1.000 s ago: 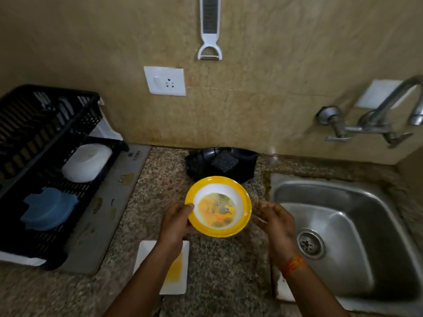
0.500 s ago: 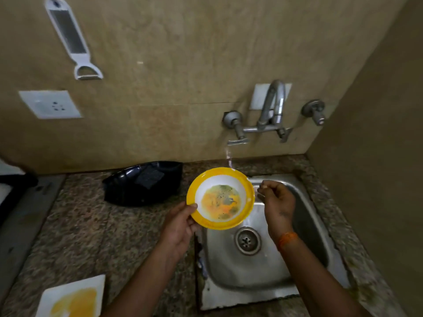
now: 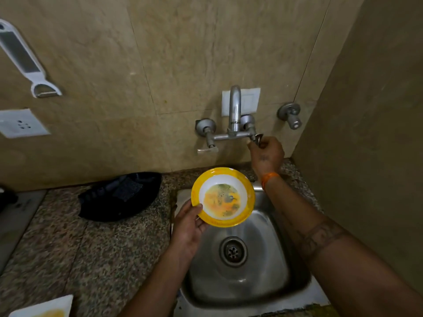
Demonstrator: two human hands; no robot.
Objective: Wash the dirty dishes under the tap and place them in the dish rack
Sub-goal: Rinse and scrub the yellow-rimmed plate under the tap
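Head view: left hand (image 3: 187,227) grips a soiled yellow-rimmed white bowl (image 3: 223,197) over the steel sink (image 3: 238,277); right hand (image 3: 266,154) clasps the metal tap lever (image 3: 258,138).

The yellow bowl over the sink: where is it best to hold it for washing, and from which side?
Probably grip the bowl by its wide yellow rim, from the left, as the left hand does now. The flat rim gives a hold, the dirty middle stays open, and the right hand is at the tap handle.

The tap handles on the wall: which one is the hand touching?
The right hand grips the handle right of the spout. The left lever and the far-right knob are untouched.
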